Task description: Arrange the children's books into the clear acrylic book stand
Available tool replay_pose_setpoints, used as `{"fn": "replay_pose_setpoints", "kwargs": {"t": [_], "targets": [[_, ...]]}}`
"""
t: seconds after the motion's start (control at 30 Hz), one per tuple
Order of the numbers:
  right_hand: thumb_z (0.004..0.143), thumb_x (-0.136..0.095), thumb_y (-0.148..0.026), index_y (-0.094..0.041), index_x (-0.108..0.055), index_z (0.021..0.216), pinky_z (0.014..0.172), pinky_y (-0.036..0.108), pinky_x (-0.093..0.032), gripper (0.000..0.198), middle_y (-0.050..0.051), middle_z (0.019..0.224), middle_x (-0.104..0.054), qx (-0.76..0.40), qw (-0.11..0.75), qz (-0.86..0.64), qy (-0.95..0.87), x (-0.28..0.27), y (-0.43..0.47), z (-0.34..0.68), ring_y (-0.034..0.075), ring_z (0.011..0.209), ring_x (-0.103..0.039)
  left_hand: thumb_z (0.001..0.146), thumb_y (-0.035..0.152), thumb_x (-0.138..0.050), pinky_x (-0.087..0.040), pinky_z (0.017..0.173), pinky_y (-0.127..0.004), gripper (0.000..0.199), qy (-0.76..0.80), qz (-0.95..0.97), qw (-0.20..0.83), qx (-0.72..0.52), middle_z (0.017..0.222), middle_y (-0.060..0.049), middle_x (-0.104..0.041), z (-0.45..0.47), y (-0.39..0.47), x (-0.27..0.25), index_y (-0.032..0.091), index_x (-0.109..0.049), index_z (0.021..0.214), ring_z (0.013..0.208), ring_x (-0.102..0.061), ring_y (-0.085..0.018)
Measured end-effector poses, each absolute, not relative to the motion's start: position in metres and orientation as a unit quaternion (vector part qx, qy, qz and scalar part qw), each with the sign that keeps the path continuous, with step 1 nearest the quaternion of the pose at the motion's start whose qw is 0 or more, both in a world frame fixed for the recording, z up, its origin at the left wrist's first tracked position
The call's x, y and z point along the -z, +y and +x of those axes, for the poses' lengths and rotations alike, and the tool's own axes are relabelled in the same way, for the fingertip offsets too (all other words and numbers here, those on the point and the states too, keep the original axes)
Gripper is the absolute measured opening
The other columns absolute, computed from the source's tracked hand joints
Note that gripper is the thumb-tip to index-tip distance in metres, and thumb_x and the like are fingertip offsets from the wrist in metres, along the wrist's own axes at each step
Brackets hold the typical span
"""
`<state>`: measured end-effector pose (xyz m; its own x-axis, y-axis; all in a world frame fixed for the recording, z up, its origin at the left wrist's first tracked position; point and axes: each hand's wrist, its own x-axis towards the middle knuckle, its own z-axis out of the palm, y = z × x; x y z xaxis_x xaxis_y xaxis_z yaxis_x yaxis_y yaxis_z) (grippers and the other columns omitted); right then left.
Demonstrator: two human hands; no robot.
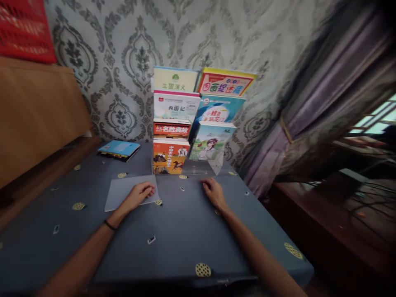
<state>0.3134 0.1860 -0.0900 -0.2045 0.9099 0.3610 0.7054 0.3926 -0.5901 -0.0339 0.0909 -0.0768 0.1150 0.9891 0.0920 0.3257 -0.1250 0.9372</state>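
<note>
My left hand [141,193] rests on a thin, pale grey-blue flat sheet or book [122,190]; its fingers are loosely curled and hold nothing I can see. On the dark patterned tablecloth [182,231] lies my right hand [214,194], curled with nothing in it. Beyond both hands stands a clear display rack [201,168] with two columns of books. An orange book [169,156] is lowest in the left column. At the bottom of the right column leans a green-blue book with a drawn figure [212,142].
A small stack topped by a blue book [120,147] lies at the back left. Beside it is a wooden cabinet [40,115] with a red basket [26,35] on top. A purple curtain [312,95] hangs at right, near a lower surface with tangled cables [368,206].
</note>
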Motion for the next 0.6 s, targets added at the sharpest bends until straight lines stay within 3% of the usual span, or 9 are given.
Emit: {"fn": "replay_pose_setpoints", "kwargs": {"t": [0.13,0.23,0.43,0.6], "targets": [[0.086,-0.047,-0.020,-0.017,-0.075,0.097,0.080,0.034,-0.050,0.030,0.009,0.094,-0.069,-0.144,0.317,-0.531,-0.772,0.091,0.181,0.306,0.021,0.082,-0.064,0.086,0.042,-0.050,-0.052,0.068,-0.029,0.034,0.532,0.637,0.383,-0.405,0.087,-0.008,-0.072,-0.033,0.090,0.079,0.014,-0.068,0.097,0.076,-0.066,-0.017],[0.086,-0.048,-0.019,-0.019,-0.075,0.098,0.081,0.033,-0.050,0.029,0.008,0.096,-0.070,-0.153,0.306,-0.509,-0.790,0.092,0.171,0.291,0.021,0.086,-0.064,0.090,0.032,-0.044,-0.053,0.076,-0.032,0.030,0.554,0.674,0.310,-0.377,0.090,-0.008,-0.072,-0.036,0.087,0.076,0.015,-0.068,0.098,0.080,-0.066,-0.019],[0.088,-0.049,-0.014,-0.022,-0.073,0.101,0.090,0.037,-0.050,0.029,0.008,0.102,-0.070,-0.201,0.298,-0.427,-0.830,0.090,0.142,0.245,0.023,0.099,-0.064,0.092,0.019,-0.042,-0.044,0.106,-0.042,0.030,0.612,0.721,0.095,-0.311,0.118,-0.011,-0.069,-0.066,0.087,0.075,0.018,-0.069,0.107,0.112,-0.061,-0.024],[0.090,-0.050,-0.012,-0.020,-0.071,0.106,0.097,0.041,-0.048,0.028,0.010,0.110,-0.069,-0.214,0.282,-0.376,-0.856,0.085,0.121,0.205,0.024,0.107,-0.062,0.095,0.022,-0.044,-0.035,0.113,-0.048,0.038,0.701,0.680,0.016,-0.215,0.135,-0.014,-0.064,-0.091,0.088,0.080,0.018,-0.063,0.128,0.130,-0.052,-0.030]]}}
